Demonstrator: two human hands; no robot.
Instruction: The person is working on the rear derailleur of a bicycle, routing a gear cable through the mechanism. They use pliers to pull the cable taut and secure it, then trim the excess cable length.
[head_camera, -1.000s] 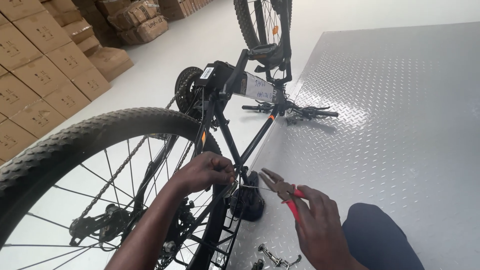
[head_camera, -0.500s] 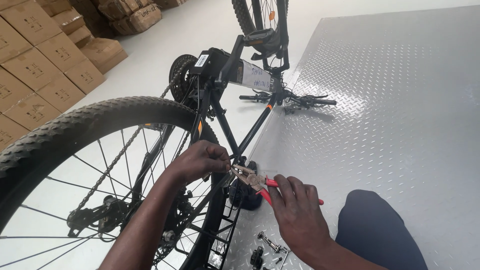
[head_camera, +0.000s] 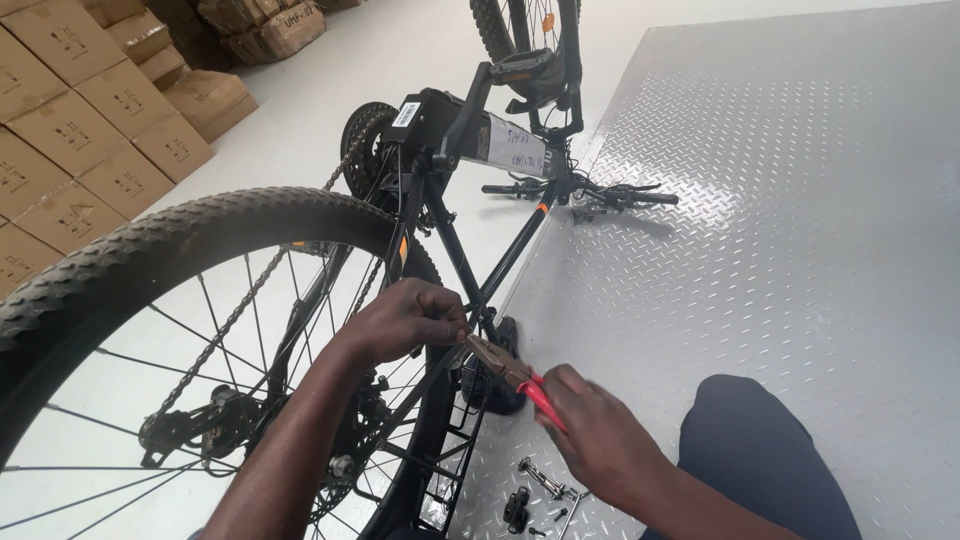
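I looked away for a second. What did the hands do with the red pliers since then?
The right hand brought the red-handled pliers in toward the left hand, until the tips came right up beside its fingers at the bike frame. The left hand stayed gripping there. The upside-down bike and small parts on the floor stayed put.

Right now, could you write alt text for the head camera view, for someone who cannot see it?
A person's right hand holds red-handled pliers up to the frame of an upside-down black bicycle, where the left hand grips a small part. The rear wheel fills the left foreground, with cardboard boxes behind and small loose parts on the metal tread-plate floor.
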